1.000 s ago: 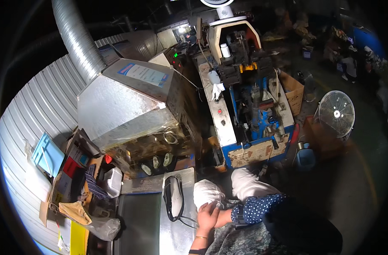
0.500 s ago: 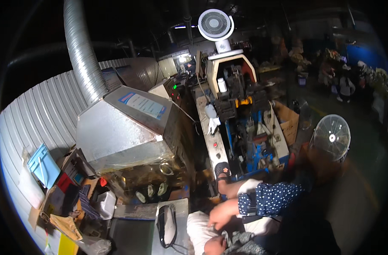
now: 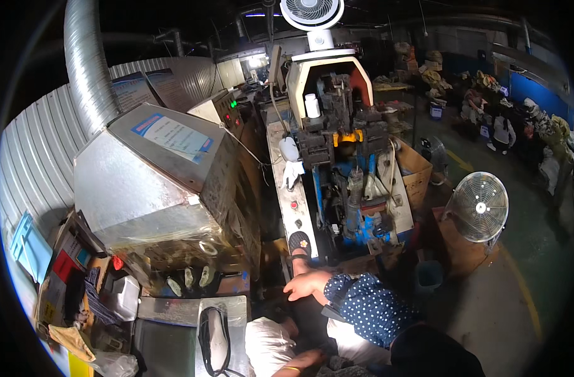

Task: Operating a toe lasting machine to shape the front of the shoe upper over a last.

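- R hand [image 3: 307,284] now further fwd, near yr sandal [image 3: 299,242]; fingers loose, looks empty.
- L hand [image 3: 310,358] low in view; can't tell its grip.
- Blk shoe [image 3: 218,342] on desk [image 3: 240,314], both hands off it.

Right hand [image 3: 308,284] near a sandalled foot [image 3: 299,245], left hand [image 3: 307,359] by pale trousers [image 3: 268,342], black-edged shoe [image 3: 218,342] on metal [image 3: 239,320]
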Demonstrator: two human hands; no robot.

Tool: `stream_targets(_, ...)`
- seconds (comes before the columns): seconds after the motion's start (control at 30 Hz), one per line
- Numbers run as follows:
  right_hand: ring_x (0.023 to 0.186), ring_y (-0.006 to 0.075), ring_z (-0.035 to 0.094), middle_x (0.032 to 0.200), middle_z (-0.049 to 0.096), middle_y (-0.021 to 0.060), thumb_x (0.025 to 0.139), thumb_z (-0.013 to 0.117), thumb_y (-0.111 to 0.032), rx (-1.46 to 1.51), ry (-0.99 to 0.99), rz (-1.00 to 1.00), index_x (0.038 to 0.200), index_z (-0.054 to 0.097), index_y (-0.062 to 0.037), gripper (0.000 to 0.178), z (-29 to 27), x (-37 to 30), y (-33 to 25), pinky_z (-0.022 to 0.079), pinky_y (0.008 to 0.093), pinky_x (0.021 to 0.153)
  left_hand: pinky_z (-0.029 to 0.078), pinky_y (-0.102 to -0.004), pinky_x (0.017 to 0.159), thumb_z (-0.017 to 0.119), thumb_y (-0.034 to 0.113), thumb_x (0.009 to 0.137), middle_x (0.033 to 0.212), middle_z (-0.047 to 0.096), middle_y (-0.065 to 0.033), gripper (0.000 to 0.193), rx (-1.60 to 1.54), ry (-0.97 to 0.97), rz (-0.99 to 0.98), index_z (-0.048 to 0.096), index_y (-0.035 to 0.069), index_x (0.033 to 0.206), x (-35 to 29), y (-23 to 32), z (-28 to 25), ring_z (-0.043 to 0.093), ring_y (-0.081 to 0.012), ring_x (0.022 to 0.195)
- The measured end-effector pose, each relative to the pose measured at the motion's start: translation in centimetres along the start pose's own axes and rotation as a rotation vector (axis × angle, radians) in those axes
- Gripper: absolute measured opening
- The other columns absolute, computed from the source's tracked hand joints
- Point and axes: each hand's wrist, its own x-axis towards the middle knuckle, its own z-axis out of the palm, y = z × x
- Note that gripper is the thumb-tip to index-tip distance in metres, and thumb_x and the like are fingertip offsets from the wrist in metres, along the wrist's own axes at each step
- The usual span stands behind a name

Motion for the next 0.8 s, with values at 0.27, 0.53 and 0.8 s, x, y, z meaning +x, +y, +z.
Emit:
stream_targets(0.27,0.095,0.0198,0.055,0.090,0.050,0.0066,0.098,0.046,-0.011,2.555,0.462,-0.424,0.098,0.051,0.0003,0.013,1.7,-6.4,-4.3,0.044,0.0337,0.092,0.048,-0.0483,0.095,0.068,0.037,0.088,0.136,0.053,-0.0279,0.060,-0.243,-0.110,-0.320,0.052,0.008,0.139,-0.5,1.1,1.0,0.058,-0.0394,0.117)
stream_targets(0.53,0.107,0.0208,0.056,0.099,0.054,0.0122,0.101,0.042,-0.013,3.746,0.204,-0.558,0.118,0.048,0.0001,0.022,-4.9,-14.6,-15.4,0.044,0.0347,0.099,0.040,-0.0430,0.105,0.052,0.043,0.095,0.135,0.056,-0.0241,0.056,-0.073,-0.099,-0.234,0.051,0.009,0.140,-2.3,5.4,-1.1,0.053,-0.0367,0.127)
stream_targets(0.8,0.110,0.0356,0.059,0.118,0.059,0.0186,0.096,0.052,-0.025,4.094,0.320,0.219,0.119,0.059,0.0015,0.036,-5.8,-15.3,-15.0,0.052,0.0537,0.092,0.042,-0.0452,0.105,0.053,0.052,0.092,0.132,0.059,-0.0224,0.064,0.209,-0.103,-0.253,0.050,0.011,0.142,-1.8,4.2,-0.7,0.054,-0.0391,0.125)
